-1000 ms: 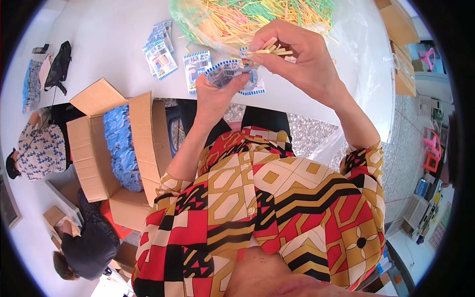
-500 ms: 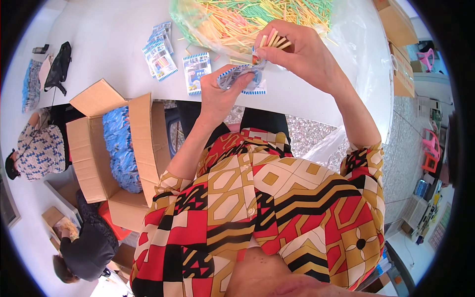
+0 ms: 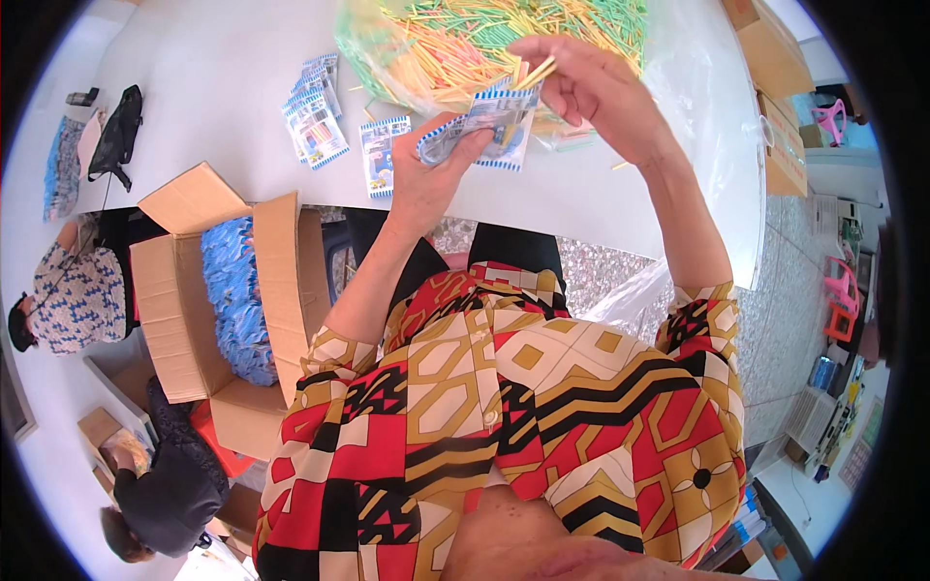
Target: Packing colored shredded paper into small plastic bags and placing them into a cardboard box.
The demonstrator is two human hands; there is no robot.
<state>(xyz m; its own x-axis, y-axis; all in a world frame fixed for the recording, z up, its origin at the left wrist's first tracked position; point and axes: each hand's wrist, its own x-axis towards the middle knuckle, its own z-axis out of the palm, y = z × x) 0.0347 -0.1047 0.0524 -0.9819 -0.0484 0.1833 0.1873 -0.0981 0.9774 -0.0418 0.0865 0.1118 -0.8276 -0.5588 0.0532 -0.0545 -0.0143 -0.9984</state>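
Note:
My left hand (image 3: 426, 179) grips small blue-and-white plastic packets, thumb across the front. One of these, a clear-fronted packet (image 3: 515, 121), stands upright with several thin pastel sticks (image 3: 531, 76) poking out of its top. Beside that opening is my right hand (image 3: 608, 102), its fingers apart and index finger stretched behind the sticks; it does not appear to grip them. A large clear bag of yellow, pink and green sticks (image 3: 455, 48) lies just beyond both hands. Left of my left hand, a flat packet (image 3: 381, 145) rests on the table.
Overlapping filled packets (image 3: 315, 126) lie farther left on the white table (image 3: 232, 107). An open cardboard box (image 3: 170, 281) of blue packets (image 3: 237, 300) stands left of me. Cartons (image 3: 780, 145) stand at the right edge. Two other people (image 3: 174, 474) sit at the left.
The sticks that my right hand held now stand in the packet's mouth. My right hand has loosened and spread its fingers. The packet has been raised more upright.

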